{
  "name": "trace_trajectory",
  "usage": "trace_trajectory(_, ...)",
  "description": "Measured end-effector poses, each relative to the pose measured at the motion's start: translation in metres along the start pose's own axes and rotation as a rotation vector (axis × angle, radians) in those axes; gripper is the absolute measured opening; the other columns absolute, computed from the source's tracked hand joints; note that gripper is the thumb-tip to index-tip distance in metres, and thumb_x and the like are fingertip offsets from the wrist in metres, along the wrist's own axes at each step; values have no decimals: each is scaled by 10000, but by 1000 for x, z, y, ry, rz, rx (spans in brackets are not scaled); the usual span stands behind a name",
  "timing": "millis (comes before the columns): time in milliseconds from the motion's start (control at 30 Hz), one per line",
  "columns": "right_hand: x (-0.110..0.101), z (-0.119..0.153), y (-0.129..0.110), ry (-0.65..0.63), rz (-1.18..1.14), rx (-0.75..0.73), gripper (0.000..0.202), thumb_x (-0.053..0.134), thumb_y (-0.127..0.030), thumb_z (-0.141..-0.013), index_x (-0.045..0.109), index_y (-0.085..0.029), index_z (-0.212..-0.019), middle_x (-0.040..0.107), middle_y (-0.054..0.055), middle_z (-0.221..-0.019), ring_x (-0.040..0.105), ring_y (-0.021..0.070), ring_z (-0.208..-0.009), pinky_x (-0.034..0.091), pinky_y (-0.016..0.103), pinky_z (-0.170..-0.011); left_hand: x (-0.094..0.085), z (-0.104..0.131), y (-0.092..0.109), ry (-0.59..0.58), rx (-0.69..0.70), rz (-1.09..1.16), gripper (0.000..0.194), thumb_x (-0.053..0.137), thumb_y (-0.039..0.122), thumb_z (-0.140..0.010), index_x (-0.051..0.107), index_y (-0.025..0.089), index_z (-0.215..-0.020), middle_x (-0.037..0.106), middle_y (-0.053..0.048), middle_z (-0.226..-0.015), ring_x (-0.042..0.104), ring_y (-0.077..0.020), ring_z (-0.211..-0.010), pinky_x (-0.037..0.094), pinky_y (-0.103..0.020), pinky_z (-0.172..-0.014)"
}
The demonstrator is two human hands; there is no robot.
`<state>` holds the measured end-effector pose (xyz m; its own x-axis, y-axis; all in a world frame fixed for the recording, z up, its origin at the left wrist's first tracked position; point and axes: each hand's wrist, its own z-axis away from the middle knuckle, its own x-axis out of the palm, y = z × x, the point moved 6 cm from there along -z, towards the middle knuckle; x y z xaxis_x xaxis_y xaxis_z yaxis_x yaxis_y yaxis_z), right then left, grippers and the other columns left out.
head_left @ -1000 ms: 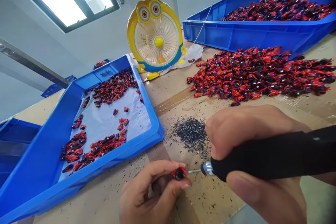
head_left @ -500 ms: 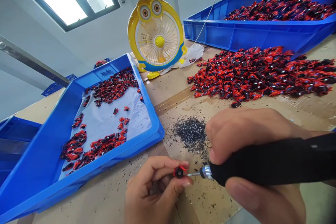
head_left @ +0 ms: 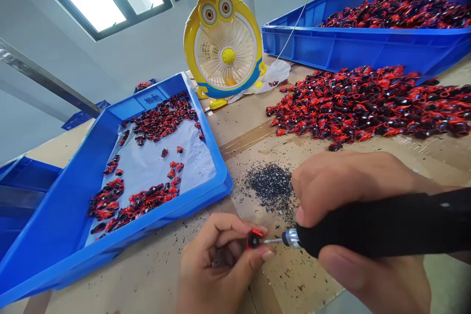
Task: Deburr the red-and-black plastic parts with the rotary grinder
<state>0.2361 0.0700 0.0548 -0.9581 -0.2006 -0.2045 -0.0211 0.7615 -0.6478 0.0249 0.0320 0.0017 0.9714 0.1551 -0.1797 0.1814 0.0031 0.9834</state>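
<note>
Holding one small red-and-black part at 6 o'clock in my view, I have the left hand grasping it between thumb and fingertips, its dark round end turned towards the camera; the right hand wraps a black handheld tool at the part's 3 o'clock, fingers curled above and thumb pressed below; the thin metal tip points at the part's edge, though from where I sit I cannot tell whether it touches; between 12 and 1 o'clock from the part I see a pile of black shavings on the brown table top; at 10 o'clock sits a blue tray, lined with a white sheet bearing loose clusters of red-and-black pieces; farther out at 1 o'clock lies a big heap of similar pieces, and just behind it stands a blue bin with more inside; at 12 o'clock stands a yellow-and-blue fan with two big round eyes; beyond the tray, at 11 o'clock, shows a bright window.
</note>
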Motion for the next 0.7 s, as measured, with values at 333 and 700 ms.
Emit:
trace_trajectory(333,5,0,-7,147,66,101,216,681,-398,-1037,688,-222,-913,602,-12,-674,628,143,-624,507,337,-572,2,-3,-7,-136,34,-32,253,918,485,-876,896,242,-946,762,-7,-631,591,-99,-456,528,-167,-471)
trace_trajectory(700,7,-4,-3,89,28,32,87,711,-278,-970,681,-202,-941,629,-14,-711,636,120,-613,494,321,-553,2,-1,-9,-143,54,48,164,904,451,-910,909,301,-976,799,-5,-697,604,-81,-474,525,-150,-494)
